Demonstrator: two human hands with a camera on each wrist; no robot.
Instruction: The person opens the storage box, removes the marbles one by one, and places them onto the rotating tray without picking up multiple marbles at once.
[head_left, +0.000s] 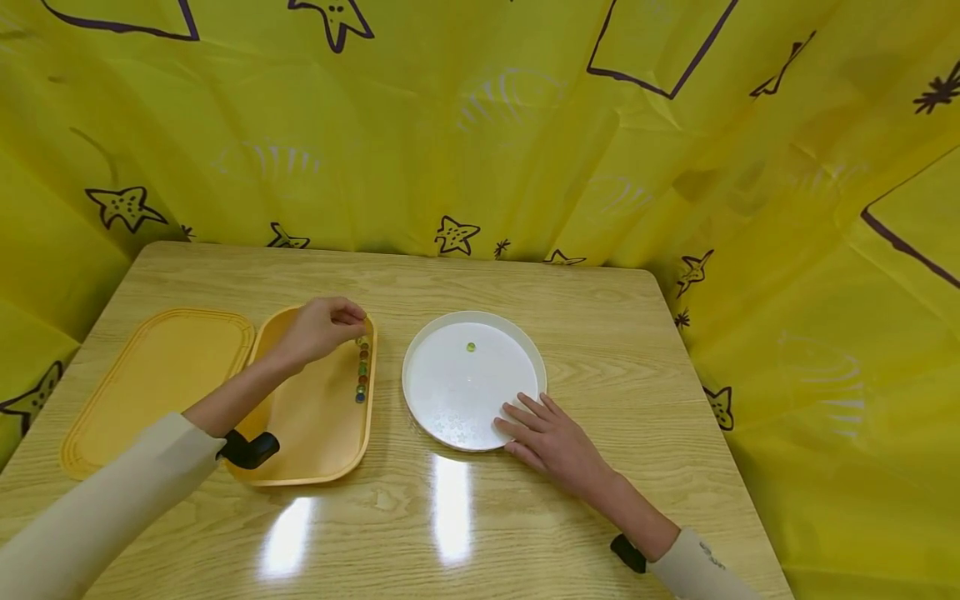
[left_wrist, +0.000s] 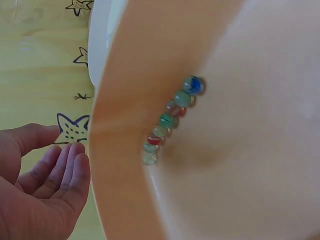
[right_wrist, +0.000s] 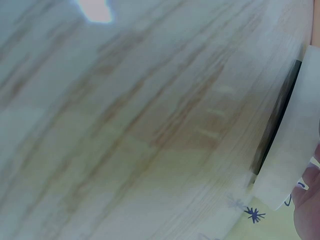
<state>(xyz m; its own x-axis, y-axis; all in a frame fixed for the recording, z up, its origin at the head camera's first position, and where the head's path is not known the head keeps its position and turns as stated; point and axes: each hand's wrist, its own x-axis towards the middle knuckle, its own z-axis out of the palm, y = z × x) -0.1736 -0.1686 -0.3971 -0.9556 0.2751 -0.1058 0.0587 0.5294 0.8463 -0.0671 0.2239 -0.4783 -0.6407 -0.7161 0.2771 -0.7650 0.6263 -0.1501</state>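
My left hand (head_left: 318,329) is over the far right corner of a yellow-orange tray (head_left: 307,442), fingers loosely bent. The left wrist view shows the thumb and fingertips of this hand (left_wrist: 47,175) beside the tray wall, with nothing visible between them. Inside, several glass marbles (head_left: 362,369) lie in a row along the right wall; a blue one (left_wrist: 194,85) ends the row nearest me. On a round white plate (head_left: 442,408) sits one yellow-green marble (head_left: 471,347). My right hand (head_left: 558,442) rests with spread fingers on the plate's near right rim.
Left of the tray, a flat yellow-orange lid (head_left: 161,387) lies on the wooden table (head_left: 615,358). A yellow patterned curtain (head_left: 390,158) hangs behind the table and along its sides. Dark wrist straps (head_left: 251,450) show at both sleeves.
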